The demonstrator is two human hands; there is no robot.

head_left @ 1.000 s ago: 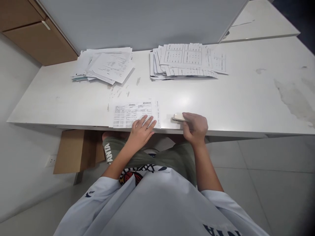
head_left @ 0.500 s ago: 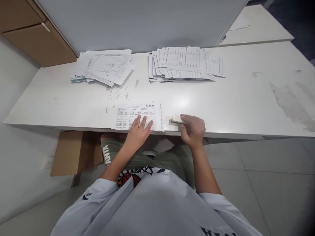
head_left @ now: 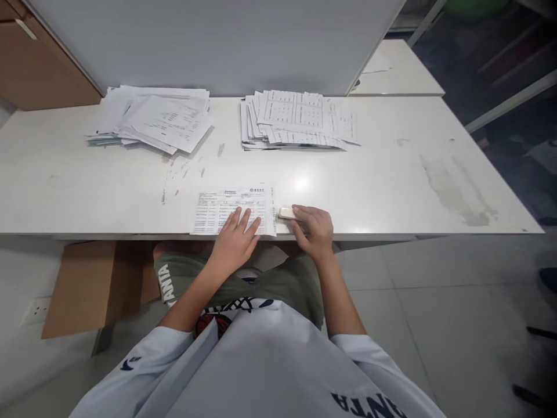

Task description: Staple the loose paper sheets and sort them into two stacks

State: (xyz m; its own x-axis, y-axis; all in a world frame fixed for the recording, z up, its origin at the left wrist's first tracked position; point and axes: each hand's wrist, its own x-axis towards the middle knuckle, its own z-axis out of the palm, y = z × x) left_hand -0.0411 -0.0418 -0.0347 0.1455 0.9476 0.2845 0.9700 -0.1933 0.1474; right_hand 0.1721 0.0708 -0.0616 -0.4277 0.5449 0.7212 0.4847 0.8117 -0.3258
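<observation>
A printed sheet with a table of small text lies at the desk's front edge. My left hand rests on its lower right part with fingers spread flat. Along the sheet's right side, a strip of print from what looks like another sheet underneath shows. My right hand is closed around a small white stapler. The stapler points left, its front end right beside the sheet's right edge; whether paper sits in its jaws is too small to tell.
A loose stack of papers sits at the back left of the white desk, and another paper stack at the back middle. A grey partition rises behind them. An open cardboard box stands under the desk.
My right hand has brought the stapler left, closer to the sheet's right edge. My left hand stays on the sheet. The whole view has swung to the right.
</observation>
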